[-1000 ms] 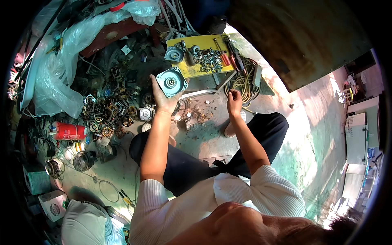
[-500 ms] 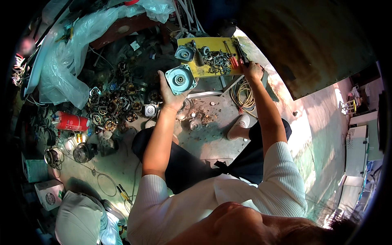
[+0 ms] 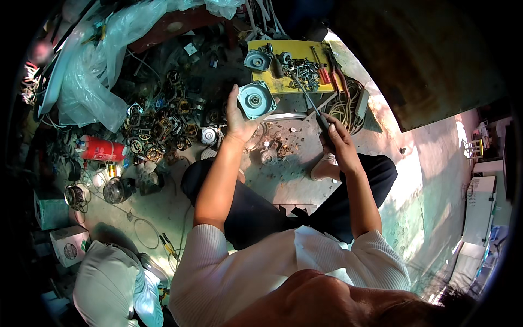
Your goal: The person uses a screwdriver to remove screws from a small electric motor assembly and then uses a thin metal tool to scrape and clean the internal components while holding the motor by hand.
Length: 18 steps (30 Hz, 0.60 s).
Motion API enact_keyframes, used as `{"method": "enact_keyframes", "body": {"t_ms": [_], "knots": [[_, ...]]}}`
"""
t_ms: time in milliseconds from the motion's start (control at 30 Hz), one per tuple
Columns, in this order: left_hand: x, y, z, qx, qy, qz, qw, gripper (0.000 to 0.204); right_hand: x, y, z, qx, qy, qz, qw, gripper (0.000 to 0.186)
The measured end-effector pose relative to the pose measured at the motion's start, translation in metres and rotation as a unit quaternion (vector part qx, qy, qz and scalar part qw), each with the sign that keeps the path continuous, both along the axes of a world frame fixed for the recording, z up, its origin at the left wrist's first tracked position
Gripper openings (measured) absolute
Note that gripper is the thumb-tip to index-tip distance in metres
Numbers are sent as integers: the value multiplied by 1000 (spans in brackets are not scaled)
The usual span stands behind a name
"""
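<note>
My left hand point(image 3: 239, 122) grips a square, light grey metal housing cover point(image 3: 255, 100) with a round bore at its centre facing up. My right hand point(image 3: 340, 143) is closed on the dark handle of a long screwdriver point(image 3: 310, 101), its shaft angled up and left toward a yellow board point(image 3: 294, 47). On that board lie a second square cover point(image 3: 257, 61), heaped small metal fasteners point(image 3: 304, 73), a red-handled screwdriver point(image 3: 322, 74) and other hand tools.
Piled motor parts point(image 3: 163, 125), a plastic sheet point(image 3: 92, 92) and a red cylinder point(image 3: 101, 148) fill the left. Coiled cable point(image 3: 348, 109) lies beside the board, a rusty panel point(image 3: 419, 60) stands upper right, and pale fabric point(image 3: 109, 278) is at lower left.
My right hand reached to the tools at the board's right, then came back down holding the long screwdriver. My left hand, still holding the cover, shifted up and to the right in the picture.
</note>
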<state>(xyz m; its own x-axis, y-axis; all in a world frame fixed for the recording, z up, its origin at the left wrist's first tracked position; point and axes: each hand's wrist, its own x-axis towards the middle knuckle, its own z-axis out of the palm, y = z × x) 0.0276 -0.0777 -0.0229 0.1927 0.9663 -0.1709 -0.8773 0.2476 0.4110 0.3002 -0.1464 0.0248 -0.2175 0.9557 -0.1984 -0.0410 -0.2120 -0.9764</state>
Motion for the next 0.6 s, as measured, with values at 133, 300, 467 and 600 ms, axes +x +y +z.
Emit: {"method": "enact_keyframes", "body": {"t_ms": [133, 300, 467, 600], "knots": [[1, -5, 2, 34, 22, -16, 999, 67, -13, -37, -3, -3, -61, 50, 997, 44], [2, -8, 4, 65, 49, -34, 996, 66, -20, -50, 1, -17, -82, 32, 996, 42], [5, -14, 7, 83, 78, -27, 993, 64, -20, -53, -6, -27, -61, 37, 997, 44], [7, -15, 6, 116, 90, -36, 989, 62, -23, -54, -9, -46, -36, 29, 998, 44]]}}
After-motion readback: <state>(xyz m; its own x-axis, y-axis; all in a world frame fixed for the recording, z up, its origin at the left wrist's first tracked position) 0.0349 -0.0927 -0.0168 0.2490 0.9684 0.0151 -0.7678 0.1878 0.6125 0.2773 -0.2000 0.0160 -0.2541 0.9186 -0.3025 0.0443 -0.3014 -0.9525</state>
